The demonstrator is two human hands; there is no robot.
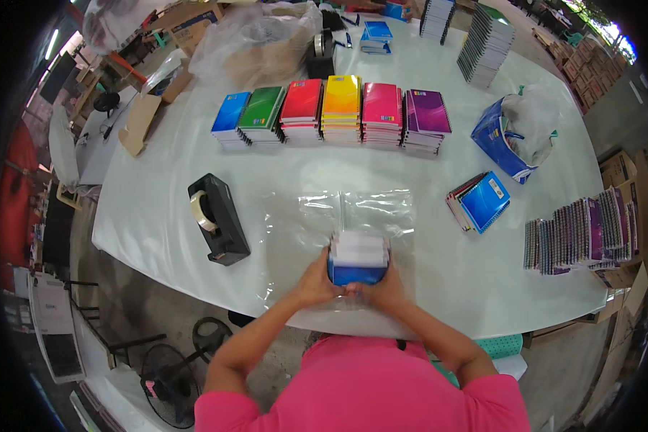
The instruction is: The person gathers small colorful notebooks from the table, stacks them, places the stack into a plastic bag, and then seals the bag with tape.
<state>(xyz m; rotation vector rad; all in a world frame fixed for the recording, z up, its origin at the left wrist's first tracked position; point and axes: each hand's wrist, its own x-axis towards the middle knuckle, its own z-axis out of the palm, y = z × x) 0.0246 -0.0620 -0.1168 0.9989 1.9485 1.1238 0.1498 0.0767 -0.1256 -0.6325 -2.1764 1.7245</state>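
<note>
A stack of small notebooks (360, 253) is gripped between my two hands near the table's front edge, a blue cover facing me and white page edges on top. My left hand (317, 279) wraps its left side. On the right side my right hand (387, 288) presses in, and the thumbs come close together at the front. Beneath the stack a clear plastic bag (295, 245) lies flat on the table. To its left stands a black tape dispenser (227, 223) with a roll of tape. A smaller pile of notebooks (484, 201), blue on top, lies to the right.
Coloured notebook stacks (341, 108) form a row across the middle of the white table (173, 180). A blue bag (498, 140) holding clear plastic sits at the right. Several spiral notebooks (579, 234) stand along the right edge; a tall stack (486, 47) is farther back.
</note>
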